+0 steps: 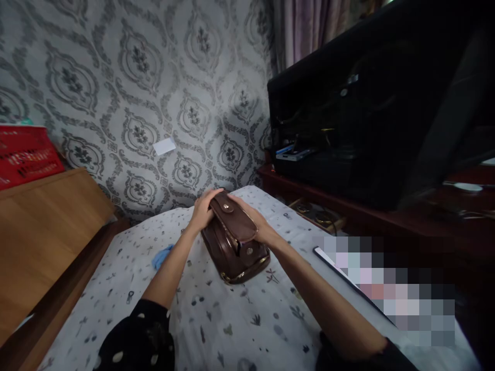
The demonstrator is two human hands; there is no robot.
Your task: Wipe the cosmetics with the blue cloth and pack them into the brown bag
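Note:
A dark brown leather bag (232, 245) with a snap-button flap and gold zip trim lies on a white patterned bedsheet (232, 319). My left hand (203, 210) curls over the bag's far left end, fingers bent around the edge. From the right side, my right hand (257, 224) presses against the bag beside the flap, fingers wrapped along it. Both forearms reach out from dark polka-dot sleeves.
A blue cloth (161, 256) lies on the sheet left of the bag. A phone (328, 260) rests at the bed's right edge. A wooden board (42, 232) and red box (27, 154) stand left; a dark shelf unit (367, 113) stands right.

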